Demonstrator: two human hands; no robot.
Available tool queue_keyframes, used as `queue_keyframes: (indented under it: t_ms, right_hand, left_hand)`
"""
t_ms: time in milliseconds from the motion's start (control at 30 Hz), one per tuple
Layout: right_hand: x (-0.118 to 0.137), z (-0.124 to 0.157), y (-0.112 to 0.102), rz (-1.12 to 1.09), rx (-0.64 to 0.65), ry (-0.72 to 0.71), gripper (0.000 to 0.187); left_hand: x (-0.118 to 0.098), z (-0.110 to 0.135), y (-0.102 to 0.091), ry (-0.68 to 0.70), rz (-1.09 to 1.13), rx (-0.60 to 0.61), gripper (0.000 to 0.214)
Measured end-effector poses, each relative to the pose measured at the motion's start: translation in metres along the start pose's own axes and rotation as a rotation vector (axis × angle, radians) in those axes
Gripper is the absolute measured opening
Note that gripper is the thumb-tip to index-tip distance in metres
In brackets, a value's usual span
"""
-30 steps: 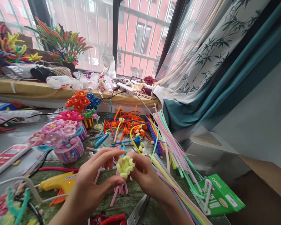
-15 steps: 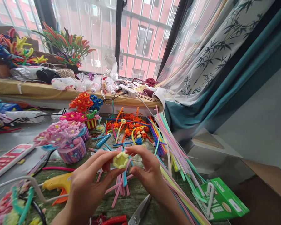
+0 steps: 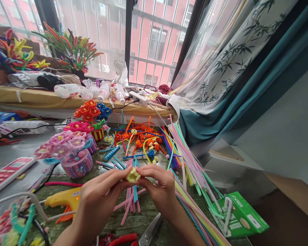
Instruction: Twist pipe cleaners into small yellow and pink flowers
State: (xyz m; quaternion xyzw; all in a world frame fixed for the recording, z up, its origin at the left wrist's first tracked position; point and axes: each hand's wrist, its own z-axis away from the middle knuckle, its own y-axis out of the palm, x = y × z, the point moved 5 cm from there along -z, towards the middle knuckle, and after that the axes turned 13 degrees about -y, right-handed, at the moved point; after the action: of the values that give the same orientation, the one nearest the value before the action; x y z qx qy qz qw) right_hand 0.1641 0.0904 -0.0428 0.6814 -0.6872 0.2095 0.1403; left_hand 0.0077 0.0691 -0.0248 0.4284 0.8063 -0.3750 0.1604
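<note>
A small pale yellow pipe-cleaner flower (image 3: 132, 175) is pinched between both my hands above the table. My left hand (image 3: 97, 198) grips its left side with thumb and fingers closed on it. From the right, my right hand (image 3: 160, 188) presses thumb and forefinger onto it. Under them lie cut pink and blue pipe-cleaner pieces (image 3: 131, 200).
A yellow glue gun (image 3: 63, 200) lies at the left, scissors (image 3: 151, 231) near the front edge. Pink flower baskets (image 3: 75, 160) stand left of centre. A long fan of pastel pipe cleaners (image 3: 190, 171) runs right, with a green packet (image 3: 240, 218) beside it. Orange pieces (image 3: 143, 138) lie behind.
Both hands have closed in tighter on the yellow flower, squeezing it smaller. Its open face, seen a second ago, is now mostly covered by my fingers.
</note>
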Motion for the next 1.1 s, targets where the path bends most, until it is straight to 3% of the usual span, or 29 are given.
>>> queue_keyframes:
  t_ms: [467,800,1100]
  right_hand:
    - [-0.003,0.001,0.001,0.018,0.009,0.034,0.011]
    - [0.004,0.007,0.010,0.193,0.114,-0.042,0.035]
    - [0.007,0.020,0.017,0.363,0.099,-0.103,0.038]
  left_hand:
    - [0.003,-0.005,-0.002,-0.050,0.069,-0.003,0.007]
    - [0.001,-0.004,0.002,-0.080,0.065,0.042,0.015]
    - [0.005,0.003,0.011,-0.142,0.034,-0.015,0.025]
